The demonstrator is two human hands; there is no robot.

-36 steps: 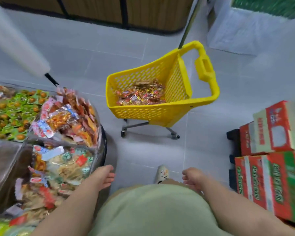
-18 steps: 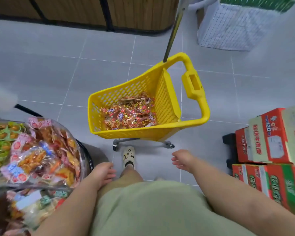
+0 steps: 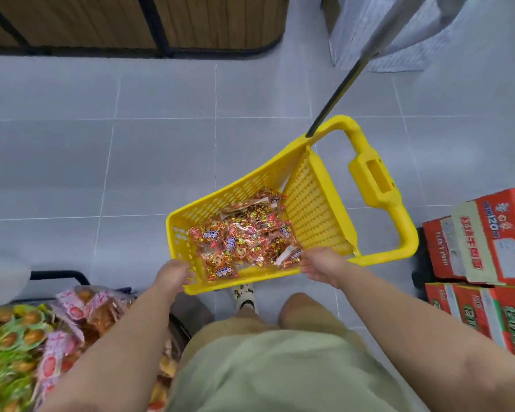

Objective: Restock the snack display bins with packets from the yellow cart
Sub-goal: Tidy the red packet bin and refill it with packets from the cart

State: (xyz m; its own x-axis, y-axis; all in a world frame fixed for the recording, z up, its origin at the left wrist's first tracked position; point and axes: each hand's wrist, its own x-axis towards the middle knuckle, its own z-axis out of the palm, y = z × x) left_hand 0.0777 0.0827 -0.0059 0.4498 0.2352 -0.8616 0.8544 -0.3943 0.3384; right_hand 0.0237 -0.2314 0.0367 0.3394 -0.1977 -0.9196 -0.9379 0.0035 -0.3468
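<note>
Your hands hung by your legs a moment ago. Now both reach the yellow cart (image 3: pixel 315 209). Your left hand (image 3: pixel 173 273) curls its fingers over the near corner. Your right hand (image 3: pixel 324 263) is at the packets (image 3: pixel 244 242) lying in the cart, but I cannot tell if it holds one. The snack bins (image 3: pixel 179 328) sit by your left arm. I think grabbing packets comes next.

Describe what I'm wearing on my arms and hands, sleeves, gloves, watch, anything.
The left arm and right arm are bare, no sleeves in view. The left grip and right grip have no gloves; no watch, ring or band shows.
</note>
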